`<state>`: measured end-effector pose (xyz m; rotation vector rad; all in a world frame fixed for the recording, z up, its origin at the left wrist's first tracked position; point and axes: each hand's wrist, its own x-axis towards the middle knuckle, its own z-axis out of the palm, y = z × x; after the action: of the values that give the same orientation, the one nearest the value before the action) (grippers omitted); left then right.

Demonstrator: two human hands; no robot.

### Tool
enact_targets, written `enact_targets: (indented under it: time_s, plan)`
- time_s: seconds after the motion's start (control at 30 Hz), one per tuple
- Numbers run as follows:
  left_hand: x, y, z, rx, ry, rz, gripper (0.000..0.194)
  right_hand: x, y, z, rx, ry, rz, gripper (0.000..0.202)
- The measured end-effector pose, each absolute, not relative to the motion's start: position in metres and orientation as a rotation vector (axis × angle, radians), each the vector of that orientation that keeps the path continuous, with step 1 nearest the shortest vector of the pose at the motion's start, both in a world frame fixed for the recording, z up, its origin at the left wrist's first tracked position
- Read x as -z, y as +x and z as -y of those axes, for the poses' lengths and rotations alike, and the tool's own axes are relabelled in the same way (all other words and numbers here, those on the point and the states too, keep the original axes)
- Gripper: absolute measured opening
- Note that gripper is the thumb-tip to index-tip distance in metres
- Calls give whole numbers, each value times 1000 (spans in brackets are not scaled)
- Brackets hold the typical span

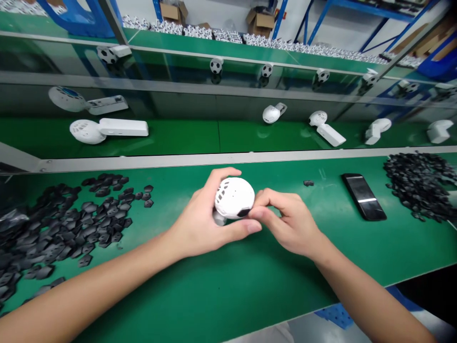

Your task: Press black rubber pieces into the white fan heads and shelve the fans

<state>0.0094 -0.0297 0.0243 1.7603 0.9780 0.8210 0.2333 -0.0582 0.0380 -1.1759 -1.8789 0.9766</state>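
A white, rounded soccer-ball housing (233,194) with slots along its left side is in my left hand (202,224), held between curled fingers and thumb above the green bench. One black patch (244,213) shows on its lower right edge. My right hand (291,221) is closed in a pinch against that edge, beside the patch. Whatever its fingertips hold, if anything, is hidden. To the left spreads a heap of black pentagon-like pieces (89,219). Two small black pieces (308,183) lie right of the housing.
A black phone (364,196) and another heap of small black pieces (417,186) lie at right. Behind a pale metal rail (214,158), several white units, such as a long-handled one (123,127), rest on a green belt (189,138). Blue bins (87,19) stand above.
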Motion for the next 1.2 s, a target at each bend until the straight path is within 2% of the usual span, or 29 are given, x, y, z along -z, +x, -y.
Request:
enact_targets:
  time_s: [0.1,0.17,0.3,0.4,0.6,0.73,0.87,1.03,1.1,1.2]
  plan:
    - [-30,2,18,-815,1651,-954,56,-38,261,47,-998,-1203,1864,40]
    - [-32,-3,11,-810,1563,-901,48,-36,283,37,-912,-1387,1796,44]
    - [-30,-10,6,-817,1383,-786,39,-21,316,18,-781,-1721,2005,33]
    - [-28,-9,8,-871,1438,-794,44,-6,326,10,-888,-1729,2118,28]
    - [-24,1,12,-1024,2014,-753,76,6,321,5,-911,-1670,2141,22]
    - [-16,-5,10,-1067,2392,-950,82,0,312,10,-1026,-1673,1968,25]
    - [-11,-14,19,-1119,2145,-1144,75,-8,303,17,-1271,-1589,1804,23]
    - [1,-5,33,-1155,1620,-1081,72,-12,296,20,-1531,-1516,1672,38]
    - [11,0,35,-1118,1550,-1049,76,-7,291,20,-1442,-1521,1730,38]
    - [25,2,35,-1072,1624,-1073,75,6,282,19,-1076,-1595,1929,27]
